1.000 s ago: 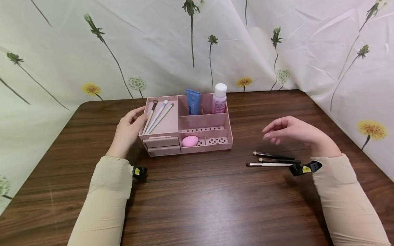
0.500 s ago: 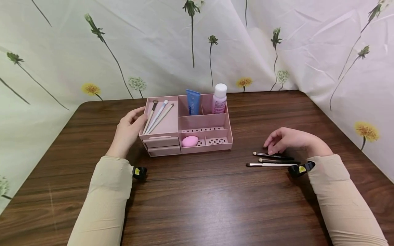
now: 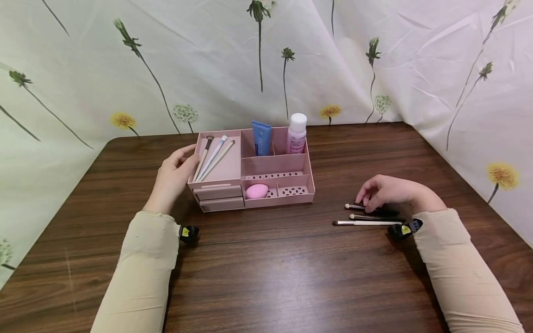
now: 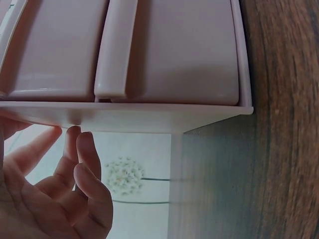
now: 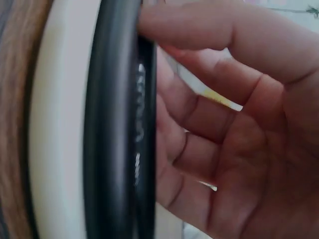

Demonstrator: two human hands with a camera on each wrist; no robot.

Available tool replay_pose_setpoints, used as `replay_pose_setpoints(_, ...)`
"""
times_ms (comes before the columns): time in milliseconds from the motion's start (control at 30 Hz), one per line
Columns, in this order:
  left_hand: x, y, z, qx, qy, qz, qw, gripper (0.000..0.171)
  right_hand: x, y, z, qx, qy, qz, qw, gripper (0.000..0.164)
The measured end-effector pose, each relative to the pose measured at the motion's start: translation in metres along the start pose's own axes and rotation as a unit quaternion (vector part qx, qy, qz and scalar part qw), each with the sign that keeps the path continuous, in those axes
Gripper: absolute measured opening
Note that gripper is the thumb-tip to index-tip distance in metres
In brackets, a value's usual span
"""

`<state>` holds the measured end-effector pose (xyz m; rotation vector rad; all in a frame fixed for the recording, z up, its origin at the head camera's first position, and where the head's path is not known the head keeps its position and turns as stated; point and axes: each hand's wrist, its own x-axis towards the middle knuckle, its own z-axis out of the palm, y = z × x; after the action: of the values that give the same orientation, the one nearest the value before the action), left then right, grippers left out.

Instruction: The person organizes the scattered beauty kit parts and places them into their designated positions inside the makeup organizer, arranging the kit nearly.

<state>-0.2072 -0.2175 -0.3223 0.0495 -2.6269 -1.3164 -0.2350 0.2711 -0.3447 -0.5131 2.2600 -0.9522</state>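
My left hand [image 3: 172, 175] rests against the left side of a pink makeup organizer [image 3: 276, 200]; its fingertips touch the outer wall in the left wrist view. My right hand [image 3: 389, 192] pinches a black makeup brush [image 3: 353, 206] between thumb and fingers, low over the table. The fingers partly hide its handle. Just in front of it lie a second black brush [image 3: 372, 218] and a white-handled brush [image 3: 366, 223]. In the right wrist view these handles run side by side, blurred, next to the thumb.
Several items stand or lie in the organizer: a blue tube [image 3: 261, 138], a white-capped pink bottle [image 3: 297, 134], a pink sponge [image 3: 257, 191] and brushes [image 3: 216, 159] on its top tray. Two drawers [image 3: 220, 198] face front. A floral cloth [image 3: 233, 60] hangs behind the dark wooden table [image 3: 266, 277].
My right hand has come down and toward me onto the farthest black brush, now pinched and shifted slightly to the right. My left hand and the organizer have stayed put.
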Motion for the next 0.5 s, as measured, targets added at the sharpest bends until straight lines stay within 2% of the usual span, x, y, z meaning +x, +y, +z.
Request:
replay_pose_setpoints(200,-0.0002,0.0000,-0.0007,0.000,0.001,0.001,1.0000,0.053,0.0047,-0.0061,0.0055,-0.074,0.020,-0.016,0.997,0.025)
replay_pose_setpoints(333,0.0003,-0.0004,-0.0002,0.000,-0.001,0.002,1.0000,0.054,0.0056,-0.0065,0.0062,-0.105,0.038,-0.014,0.994,0.024)
replay_pose_setpoints(500,0.0008,-0.0011,0.0003,-0.001,-0.001,0.001,1.0000,0.054,0.0032,-0.0084,0.0052,-0.136,0.089,-0.015,0.987,0.022)
